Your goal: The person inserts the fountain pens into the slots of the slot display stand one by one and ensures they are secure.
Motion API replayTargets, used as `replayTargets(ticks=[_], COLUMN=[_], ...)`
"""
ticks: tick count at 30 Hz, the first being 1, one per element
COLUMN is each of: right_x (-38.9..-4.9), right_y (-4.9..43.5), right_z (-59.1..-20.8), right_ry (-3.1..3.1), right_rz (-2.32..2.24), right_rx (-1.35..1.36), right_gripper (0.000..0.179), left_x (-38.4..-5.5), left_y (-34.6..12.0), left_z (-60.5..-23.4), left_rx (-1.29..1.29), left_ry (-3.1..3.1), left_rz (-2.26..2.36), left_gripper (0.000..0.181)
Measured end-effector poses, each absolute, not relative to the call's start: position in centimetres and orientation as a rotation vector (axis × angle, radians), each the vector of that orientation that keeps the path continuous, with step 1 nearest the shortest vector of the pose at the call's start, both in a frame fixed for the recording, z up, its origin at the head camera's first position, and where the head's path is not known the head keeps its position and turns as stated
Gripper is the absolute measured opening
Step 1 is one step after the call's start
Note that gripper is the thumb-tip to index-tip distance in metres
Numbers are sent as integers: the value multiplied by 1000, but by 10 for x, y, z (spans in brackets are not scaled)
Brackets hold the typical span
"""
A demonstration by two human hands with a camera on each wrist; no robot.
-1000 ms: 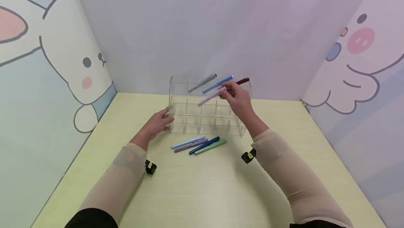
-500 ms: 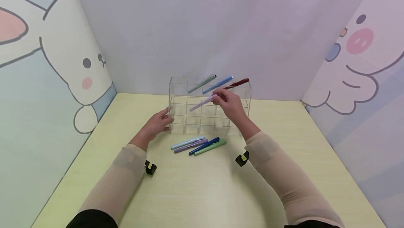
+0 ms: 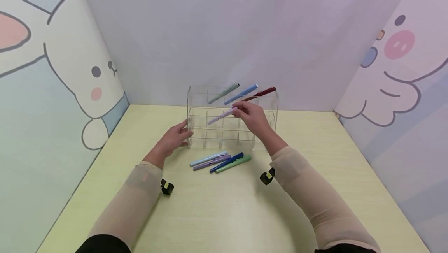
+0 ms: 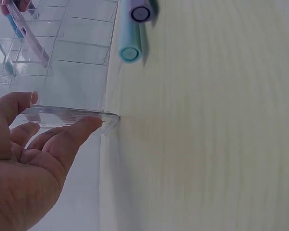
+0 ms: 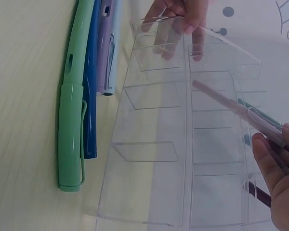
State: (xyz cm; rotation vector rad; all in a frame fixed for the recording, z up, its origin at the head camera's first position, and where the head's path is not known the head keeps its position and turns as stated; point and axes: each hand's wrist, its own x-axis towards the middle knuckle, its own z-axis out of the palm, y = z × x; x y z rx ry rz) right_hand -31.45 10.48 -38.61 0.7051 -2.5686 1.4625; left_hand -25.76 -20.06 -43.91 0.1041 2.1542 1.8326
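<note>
A clear tiered pen rack (image 3: 196,138) with divided compartments stands toward the back of the table. My left hand (image 3: 171,139) holds its left end panel, fingers and thumb at the panel's edges in the left wrist view. Between thumb and fingers, my right hand (image 3: 253,118) pinches a light purple pen (image 3: 219,117) by one end. The pen slants down to the left over the middle tier, its clip showing in the right wrist view. Along the top tier lean a grey-green pen (image 3: 224,93), a blue pen (image 3: 241,94) and a dark red pen (image 3: 260,93).
In front of the rack lie a light blue pen (image 3: 206,159), a purple pen (image 3: 206,164), a dark blue pen (image 3: 224,163) and a green pen (image 3: 233,164), close together. Printed walls (image 3: 224,43) enclose the table (image 3: 217,214) at back and sides.
My right hand has moved left and down with the light purple pen, from near the top tier to the middle tier, uncovering more of the dark red pen. My left hand stays put.
</note>
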Motion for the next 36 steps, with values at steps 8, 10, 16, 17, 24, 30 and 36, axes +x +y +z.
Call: replayTargets(ticks=[8, 10, 16, 17, 24, 30, 36], right_x=[-315, -315, -312, -312, -307, -299, -286], right_y=[104, 104, 107, 109, 135, 164, 181], right_z=[-387, -387, -383, -382, -376, -376, -385], right_ry=[-2591, -2588, -2606, -2605, -2544, -2502, -2545], right_rz=[1480, 1484, 1441, 1436, 1358, 1374, 1363], right_rx=[706, 711, 706, 701, 686, 605, 589], right_gripper=[28, 28, 31, 31, 36, 42, 45], left_x=[-258, -259, -269, -270, -270, -270, -269], left_y=[-202, -203, -208, -208, -209, -210, -211], left_z=[-441, -444, -459, -461, -463, -460, -459], left_rx=[98, 92, 73, 74, 90, 98, 97], left_ry=[2162, 2166, 2182, 2188, 2219, 2219, 2205], left_rz=[1826, 1825, 1833, 1832, 1822, 1824, 1827], left_gripper=[68, 69, 67, 66, 67, 66, 67])
